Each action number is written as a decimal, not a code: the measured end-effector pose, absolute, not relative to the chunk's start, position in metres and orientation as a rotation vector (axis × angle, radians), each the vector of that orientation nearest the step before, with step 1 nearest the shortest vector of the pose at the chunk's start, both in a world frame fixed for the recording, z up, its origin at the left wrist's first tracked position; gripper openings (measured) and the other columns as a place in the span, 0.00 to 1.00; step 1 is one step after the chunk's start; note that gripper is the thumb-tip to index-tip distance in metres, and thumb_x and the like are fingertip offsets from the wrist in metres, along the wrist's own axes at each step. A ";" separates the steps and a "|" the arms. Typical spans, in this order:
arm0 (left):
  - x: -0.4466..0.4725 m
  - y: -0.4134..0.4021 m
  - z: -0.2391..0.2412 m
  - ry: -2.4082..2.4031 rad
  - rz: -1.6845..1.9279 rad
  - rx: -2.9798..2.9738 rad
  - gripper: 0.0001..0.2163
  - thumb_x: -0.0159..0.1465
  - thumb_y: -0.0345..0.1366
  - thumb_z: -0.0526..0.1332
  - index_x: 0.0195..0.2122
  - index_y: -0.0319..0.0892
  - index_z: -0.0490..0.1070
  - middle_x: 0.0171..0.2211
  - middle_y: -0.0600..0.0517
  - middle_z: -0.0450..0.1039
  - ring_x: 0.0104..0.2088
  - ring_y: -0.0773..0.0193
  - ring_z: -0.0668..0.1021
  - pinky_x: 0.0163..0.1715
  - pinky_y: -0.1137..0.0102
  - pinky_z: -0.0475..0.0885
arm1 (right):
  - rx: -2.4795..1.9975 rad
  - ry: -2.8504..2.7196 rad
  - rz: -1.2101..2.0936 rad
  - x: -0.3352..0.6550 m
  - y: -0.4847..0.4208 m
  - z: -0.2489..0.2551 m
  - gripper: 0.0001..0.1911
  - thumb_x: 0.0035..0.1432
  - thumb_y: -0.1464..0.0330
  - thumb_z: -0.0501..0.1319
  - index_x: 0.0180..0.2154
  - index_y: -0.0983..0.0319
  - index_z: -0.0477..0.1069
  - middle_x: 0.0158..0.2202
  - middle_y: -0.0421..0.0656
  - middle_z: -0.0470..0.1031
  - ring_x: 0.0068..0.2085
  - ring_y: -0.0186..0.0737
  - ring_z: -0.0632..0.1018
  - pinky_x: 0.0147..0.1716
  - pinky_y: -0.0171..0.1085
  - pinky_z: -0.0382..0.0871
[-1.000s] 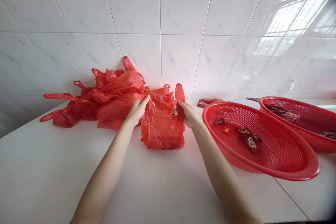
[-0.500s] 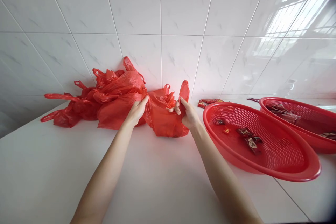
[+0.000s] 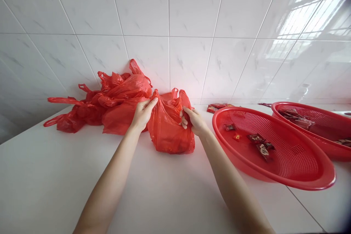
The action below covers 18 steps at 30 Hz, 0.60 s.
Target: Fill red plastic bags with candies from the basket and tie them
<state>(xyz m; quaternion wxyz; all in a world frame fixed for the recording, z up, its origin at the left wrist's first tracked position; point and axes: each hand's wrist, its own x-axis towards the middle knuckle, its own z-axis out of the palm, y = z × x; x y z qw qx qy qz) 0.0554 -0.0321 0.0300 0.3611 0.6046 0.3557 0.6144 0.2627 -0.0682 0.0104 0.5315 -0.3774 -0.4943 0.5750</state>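
A red plastic bag (image 3: 172,135) rests on the white table between my two hands. My left hand (image 3: 144,113) is closed on its left handle, thumb on top. With my right hand (image 3: 193,119) I pinch the right handle, which stands up above the fingers. The bag's mouth gapes between the handles, and its lower part bulges; what lies inside cannot be made out. Just behind it, partly hidden, is more red plastic with a small handle loop (image 3: 174,93).
Several filled red bags (image 3: 109,102) are heaped against the tiled wall at left. A red perforated basket (image 3: 301,175) at right holds several small wrapped packets (image 3: 263,150). A second red basket (image 3: 323,131) stands behind it. More packets (image 3: 218,108) lie along the wall.
The bag has come a little nearer to me, and its left handle now shows above my left hand. My right hand has shifted slightly left with the right handle, which is lower.
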 end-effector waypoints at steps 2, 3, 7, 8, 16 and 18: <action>0.055 -0.032 0.030 0.910 1.594 1.555 0.25 0.59 0.49 0.66 0.16 0.44 0.53 0.17 0.58 0.52 0.22 0.68 0.61 0.26 0.69 0.58 | -0.936 -1.206 1.356 0.263 -0.067 0.009 0.21 0.61 0.53 0.58 0.24 0.60 0.67 0.11 0.34 0.60 0.13 0.31 0.63 0.25 0.37 0.67; 0.056 -0.032 0.031 0.906 1.590 1.554 0.26 0.59 0.49 0.66 0.16 0.44 0.51 0.17 0.58 0.49 0.22 0.69 0.59 0.25 0.69 0.56 | -0.945 -1.216 1.349 0.262 -0.068 0.010 0.21 0.61 0.53 0.58 0.23 0.60 0.67 0.11 0.34 0.60 0.13 0.31 0.63 0.24 0.36 0.66; 0.058 -0.040 0.036 0.890 1.537 1.596 0.28 0.60 0.50 0.64 0.17 0.43 0.48 0.18 0.57 0.46 0.21 0.69 0.54 0.24 0.69 0.52 | -0.979 -1.263 1.299 0.260 -0.071 0.013 0.21 0.62 0.55 0.56 0.22 0.59 0.66 0.10 0.34 0.61 0.12 0.31 0.64 0.24 0.37 0.66; 0.059 -0.043 0.038 0.895 1.513 1.631 0.27 0.61 0.51 0.64 0.17 0.43 0.48 0.18 0.57 0.46 0.21 0.70 0.54 0.24 0.69 0.51 | -0.992 -1.283 1.286 0.259 -0.072 0.014 0.21 0.63 0.55 0.56 0.22 0.59 0.66 0.10 0.35 0.61 0.12 0.32 0.64 0.24 0.37 0.67; 0.072 -0.076 0.055 0.747 1.392 2.155 0.13 0.65 0.46 0.60 0.33 0.43 0.77 0.38 0.49 0.75 0.41 0.59 0.76 0.43 0.68 0.69 | -1.096 -1.492 1.230 0.251 -0.083 0.020 0.22 0.62 0.56 0.56 0.19 0.58 0.64 0.11 0.38 0.66 0.12 0.35 0.67 0.16 0.36 0.62; 0.074 -0.079 0.056 0.730 1.399 2.242 0.12 0.66 0.44 0.60 0.34 0.44 0.78 0.50 0.48 0.75 0.50 0.56 0.75 0.50 0.68 0.68 | -1.106 -1.538 1.225 0.250 -0.085 0.020 0.20 0.62 0.59 0.56 0.19 0.58 0.65 0.11 0.37 0.65 0.12 0.35 0.68 0.15 0.35 0.61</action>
